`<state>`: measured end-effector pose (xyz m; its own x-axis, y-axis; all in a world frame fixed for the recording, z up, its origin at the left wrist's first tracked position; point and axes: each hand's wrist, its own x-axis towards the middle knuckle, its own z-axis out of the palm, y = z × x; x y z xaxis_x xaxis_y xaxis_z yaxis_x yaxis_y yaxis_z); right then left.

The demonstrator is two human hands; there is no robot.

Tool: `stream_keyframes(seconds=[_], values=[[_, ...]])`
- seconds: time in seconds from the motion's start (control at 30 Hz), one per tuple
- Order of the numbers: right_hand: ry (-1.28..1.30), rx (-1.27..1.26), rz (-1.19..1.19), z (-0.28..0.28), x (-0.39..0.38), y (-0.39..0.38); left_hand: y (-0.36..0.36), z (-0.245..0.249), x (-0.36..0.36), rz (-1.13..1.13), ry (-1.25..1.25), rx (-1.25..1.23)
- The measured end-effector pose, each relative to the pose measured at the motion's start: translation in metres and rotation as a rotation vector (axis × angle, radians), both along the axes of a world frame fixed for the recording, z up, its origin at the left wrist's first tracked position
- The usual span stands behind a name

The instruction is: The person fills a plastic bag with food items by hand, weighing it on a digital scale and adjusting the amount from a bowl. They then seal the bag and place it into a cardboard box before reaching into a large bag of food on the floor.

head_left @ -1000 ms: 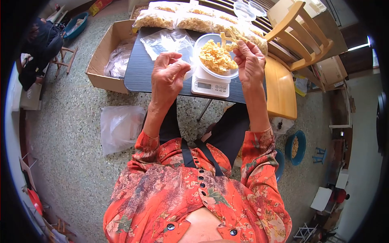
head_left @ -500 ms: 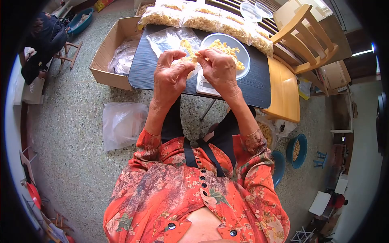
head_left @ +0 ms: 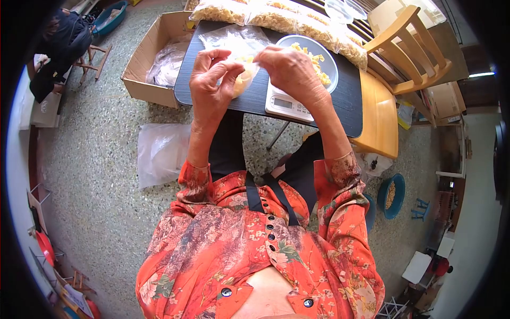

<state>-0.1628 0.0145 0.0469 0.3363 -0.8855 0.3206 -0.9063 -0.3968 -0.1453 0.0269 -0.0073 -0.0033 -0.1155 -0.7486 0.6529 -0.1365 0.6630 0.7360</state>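
Between my hands hangs a small clear plastic bag (head_left: 245,78) with yellow, crinkled dried pieces inside. My left hand (head_left: 215,82) pinches one side of its mouth between thumb and fingers. On the opposite side, my right hand (head_left: 289,72) grips the bag's edge, its fingertips partly hidden by the back of the hand. Just beyond my right hand, a translucent bowl (head_left: 330,66) holds more yellow pieces (head_left: 313,58). The bowl sits on a white kitchen scale (head_left: 287,104). Flat clear plastic bags (head_left: 234,36) lie on the dark table (head_left: 249,103) beyond my left hand.
Several large filled bags (head_left: 276,21) line the table's far side. A cardboard box (head_left: 141,66) with plastic inside stands left, a wooden chair (head_left: 378,114) right. A plastic bag (head_left: 163,154) and blue basin (head_left: 392,196) are on the floor. Another person (head_left: 66,40) sits far left.
My hands have moved apart, stretching the bag's mouth between them. The yellow piece held up at my fingertips is now lower, inside the bag. The view has shifted slightly.
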Motion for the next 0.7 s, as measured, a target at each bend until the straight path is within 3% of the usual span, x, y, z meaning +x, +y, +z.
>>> stream_keyframes(seconds=[0.07, 0.17, 0.27, 0.4, 0.47, 0.57, 0.6, 0.7], values=[[-0.072, -0.101, -0.084, 0.005, 0.008, 0.003, 0.000, 0.006, 0.005, 0.029, 0.013, -0.070], [-0.337, -0.392, 0.036, -0.001, 0.017, -0.001, -0.001, 0.008, 0.009, 0.057, -0.014, -0.071], [-0.127, -0.115, -0.007, -0.020, 0.013, 0.001, -0.003, 0.003, 0.011, 0.061, -0.120, -0.072], [-0.276, -0.191, -0.051, -0.017, 0.013, 0.010, 0.000, 0.007, 0.010, 0.016, -0.140, 0.033], [-0.210, -0.180, -0.026, -0.019, 0.006, 0.013, 0.001, 0.006, 0.008, 0.007, -0.133, 0.029], [-0.659, 0.021, 0.033, -0.001, 0.003, 0.029, 0.002, 0.006, 0.005, 0.000, -0.187, 0.011], [-0.669, -0.160, 0.088, -0.003, -0.010, 0.028, 0.003, 0.007, 0.005, -0.002, -0.169, 0.007], [-0.653, -0.206, -0.264, -0.002, -0.048, 0.040, 0.004, 0.008, 0.005, 0.014, -0.127, -0.012]])
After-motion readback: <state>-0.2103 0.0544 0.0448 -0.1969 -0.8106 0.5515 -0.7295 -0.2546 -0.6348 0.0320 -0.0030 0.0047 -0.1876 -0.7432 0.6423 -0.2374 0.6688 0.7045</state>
